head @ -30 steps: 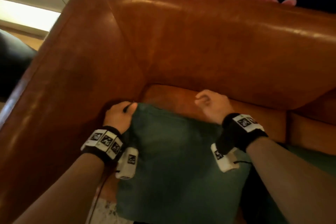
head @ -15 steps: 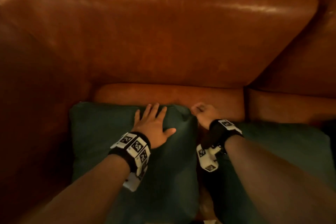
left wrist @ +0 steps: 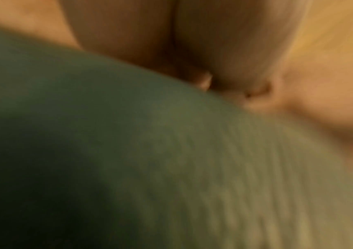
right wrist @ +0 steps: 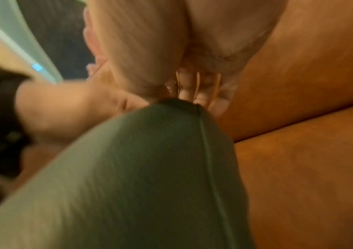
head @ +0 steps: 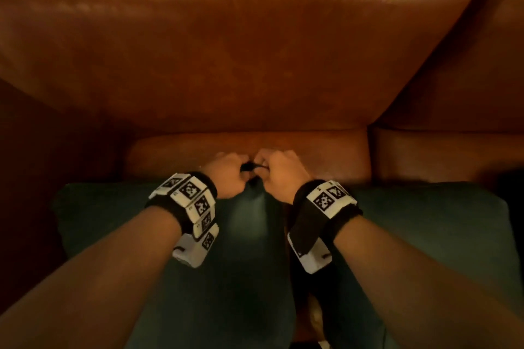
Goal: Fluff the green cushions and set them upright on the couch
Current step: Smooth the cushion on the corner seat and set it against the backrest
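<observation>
Two dark green cushions lie flat side by side on the couch seat (head: 312, 147). The left cushion (head: 113, 224) has its far right corner pulled up a little. My left hand (head: 229, 168) and right hand (head: 276, 167) meet at that corner, and both pinch it with curled fingers. In the right wrist view my right hand (right wrist: 192, 91) grips the tip of the left cushion (right wrist: 149, 168), with the left hand (right wrist: 68, 107) just beside it. The left wrist view is blurred and shows the left hand (left wrist: 220, 67) on green fabric (left wrist: 128, 151). The right cushion (head: 425, 235) lies untouched.
The brown leather backrest (head: 226, 51) rises right behind the cushions. The couch arm (head: 42, 178) closes off the left side. A second seat section (head: 453, 150) continues to the right. A narrow gap (head: 295, 278) separates the two cushions.
My left hand has left the top of the left cushion, where it lay flat, and now pinches the far right corner beside the right hand. The view has shifted right.
</observation>
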The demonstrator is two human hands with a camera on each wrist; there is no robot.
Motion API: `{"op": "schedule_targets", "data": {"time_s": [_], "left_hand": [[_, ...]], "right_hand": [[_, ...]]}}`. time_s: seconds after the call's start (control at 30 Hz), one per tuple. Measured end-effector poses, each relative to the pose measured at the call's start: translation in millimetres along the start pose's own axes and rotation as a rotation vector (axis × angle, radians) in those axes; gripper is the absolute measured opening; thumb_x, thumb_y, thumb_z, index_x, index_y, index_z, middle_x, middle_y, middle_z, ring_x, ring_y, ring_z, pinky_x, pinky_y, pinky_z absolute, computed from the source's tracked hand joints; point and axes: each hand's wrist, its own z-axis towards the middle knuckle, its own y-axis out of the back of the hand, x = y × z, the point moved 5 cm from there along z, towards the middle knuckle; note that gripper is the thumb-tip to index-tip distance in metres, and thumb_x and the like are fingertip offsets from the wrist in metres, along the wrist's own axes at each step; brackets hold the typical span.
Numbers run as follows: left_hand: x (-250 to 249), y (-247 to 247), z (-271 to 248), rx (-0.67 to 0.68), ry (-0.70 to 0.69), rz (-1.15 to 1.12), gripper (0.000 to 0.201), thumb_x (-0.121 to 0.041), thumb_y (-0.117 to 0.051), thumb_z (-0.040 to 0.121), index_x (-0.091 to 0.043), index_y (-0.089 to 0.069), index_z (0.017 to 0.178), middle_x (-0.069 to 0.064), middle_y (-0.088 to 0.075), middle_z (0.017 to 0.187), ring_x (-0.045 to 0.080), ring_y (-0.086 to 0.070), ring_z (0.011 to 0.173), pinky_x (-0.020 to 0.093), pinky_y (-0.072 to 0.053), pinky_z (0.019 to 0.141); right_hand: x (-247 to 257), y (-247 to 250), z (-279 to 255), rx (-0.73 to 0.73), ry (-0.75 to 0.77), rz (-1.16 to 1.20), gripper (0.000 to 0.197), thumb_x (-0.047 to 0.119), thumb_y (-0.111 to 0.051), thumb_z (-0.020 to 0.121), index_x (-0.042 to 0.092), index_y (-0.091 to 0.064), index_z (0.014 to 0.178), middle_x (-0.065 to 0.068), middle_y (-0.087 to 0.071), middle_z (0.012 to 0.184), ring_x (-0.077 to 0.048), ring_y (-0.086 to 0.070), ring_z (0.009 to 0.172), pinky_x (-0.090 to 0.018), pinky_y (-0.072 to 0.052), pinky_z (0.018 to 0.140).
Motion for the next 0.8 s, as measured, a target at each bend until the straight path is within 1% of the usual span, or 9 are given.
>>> {"op": "schedule_targets", "data": {"time_s": [0.07, 0.17, 0.23, 0.3, 0.37, 0.47, 0.57, 0.7, 0.8], "left_hand": [[4.6, -2.2, 1.4, 0.011, -0.005, -0.024, 0.007, -0.031, -0.052, 0.093, -0.033, -0.054, 0.087, 0.0, -0.062, 0.089, 0.022, -0.056, 0.094, 0.039, -0.044, 0.089], [12.2, 1.6, -0.8, -0.101, 0.036, -0.123, 0.01, -0.031, -0.052, 0.094, -0.035, -0.056, 0.087, -0.001, -0.064, 0.092, 0.022, -0.055, 0.096, 0.034, -0.043, 0.085], [10.3, 0.7, 0.5, -0.131, 0.036, -0.148, 0.012, -0.028, -0.049, 0.096, -0.032, -0.058, 0.088, 0.001, -0.066, 0.094, 0.024, -0.056, 0.097, 0.03, -0.041, 0.083], [6.7, -1.4, 2.4, -0.121, 0.043, -0.133, 0.013, -0.025, -0.047, 0.096, -0.03, -0.057, 0.09, 0.002, -0.064, 0.094, 0.025, -0.055, 0.1, 0.031, -0.041, 0.085], [2.2, -2.6, 4.8, -0.102, 0.043, -0.117, 0.014, -0.02, -0.045, 0.096, -0.025, -0.058, 0.1, 0.004, -0.061, 0.1, 0.022, -0.051, 0.099, 0.03, -0.039, 0.085], [-9.7, -7.7, 5.8, -0.036, -0.05, -0.046, 0.02, -0.02, -0.05, 0.093, -0.024, -0.057, 0.11, -0.003, -0.056, 0.109, 0.016, -0.047, 0.102, 0.029, -0.036, 0.086], [-11.0, -3.4, 6.0, -0.015, -0.066, -0.01, 0.009, -0.028, -0.051, 0.094, -0.029, -0.059, 0.099, -0.003, -0.063, 0.1, 0.02, -0.053, 0.099, 0.034, -0.041, 0.087], [1.0, 7.2, 2.4, -0.167, 0.043, -0.161, 0.017, -0.028, -0.049, 0.096, -0.029, -0.062, 0.085, -0.002, -0.066, 0.086, 0.02, -0.059, 0.089, 0.034, -0.043, 0.084], [4.1, 4.1, 5.3, -0.16, 0.084, -0.378, 0.02, -0.016, -0.053, 0.093, -0.032, -0.06, 0.083, -0.001, -0.066, 0.097, 0.021, -0.06, 0.097, 0.037, -0.047, 0.088]], "right_hand": [[-10.0, 9.6, -5.1, 0.056, -0.102, 0.145, 0.013, 0.034, -0.064, 0.088, 0.024, -0.061, 0.096, 0.006, -0.065, 0.087, -0.015, -0.061, 0.087, -0.028, -0.047, 0.081], [-31.5, 1.0, -16.7, 0.124, -0.235, 0.321, 0.036, 0.043, -0.078, 0.073, 0.025, -0.06, 0.099, 0.012, -0.062, 0.09, -0.011, -0.061, 0.093, -0.032, -0.049, 0.091], [-38.6, -11.4, -25.2, 0.068, -0.256, 0.392, 0.044, 0.037, -0.083, 0.068, 0.026, -0.057, 0.102, 0.009, -0.061, 0.094, -0.012, -0.06, 0.097, -0.035, -0.049, 0.095], [-40.5, -18.0, -33.2, -0.064, -0.281, 0.456, 0.048, 0.032, -0.086, 0.065, 0.025, -0.057, 0.102, 0.006, -0.062, 0.098, -0.011, -0.06, 0.097, -0.029, -0.049, 0.093], [-40.5, -21.0, -39.5, -0.169, -0.309, 0.507, 0.053, 0.03, -0.088, 0.062, 0.028, -0.056, 0.104, 0.004, -0.061, 0.107, -0.008, -0.06, 0.096, -0.02, -0.048, 0.086], [-39.3, -28.8, -43.3, -0.201, -0.33, 0.607, 0.062, 0.029, -0.089, 0.058, 0.035, -0.053, 0.108, 0.001, -0.059, 0.115, -0.006, -0.061, 0.095, -0.018, -0.049, 0.082], [-44.5, -32.8, -49.4, -0.254, -0.338, 0.725, 0.055, 0.027, -0.089, 0.059, 0.037, -0.055, 0.101, 0.004, -0.064, 0.109, -0.005, -0.063, 0.096, -0.021, -0.052, 0.085], [-60.1, -46.9, -60.2, -0.273, -0.477, 0.912, 0.043, 0.02, -0.087, 0.064, 0.033, -0.06, 0.095, 0.005, -0.069, 0.102, -0.011, -0.066, 0.095, -0.034, -0.054, 0.092], [-56.9, -52.5, -58.9, -0.264, -0.471, 0.917, 0.029, 0.017, -0.083, 0.066, 0.026, -0.068, 0.089, 0.004, -0.073, 0.095, -0.01, -0.068, 0.092, -0.039, -0.053, 0.092]]}}
